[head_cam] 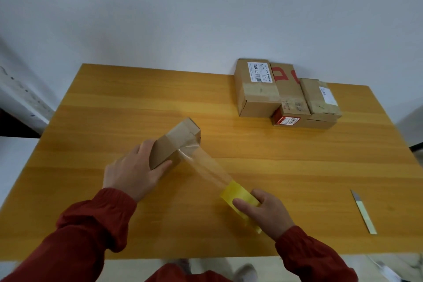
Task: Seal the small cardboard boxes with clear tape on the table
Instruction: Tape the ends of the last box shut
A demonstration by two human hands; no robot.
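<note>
Two hands share it: the left hand (131, 174) curls its fingers (164, 163) round the near end of the light, stiff box (176, 142), apparently resting on the counter (274, 167), while the right hand (270, 213) grips the tape roll (238, 194) (clingy strip (206, 167) stretched between them).

Yellow-orange wooden table (119, 107) fills mid-frame, with a cluster of taped cardboard boxes (258, 89) upper right, a flat blade (364, 212) lower right, and a small box (174, 144) centre-left, possibly touching the tabletop.

The left hand (135, 171) hides the near end of the box (177, 139); the right hand (266, 212) covers part of the tape roll (235, 192).
</note>
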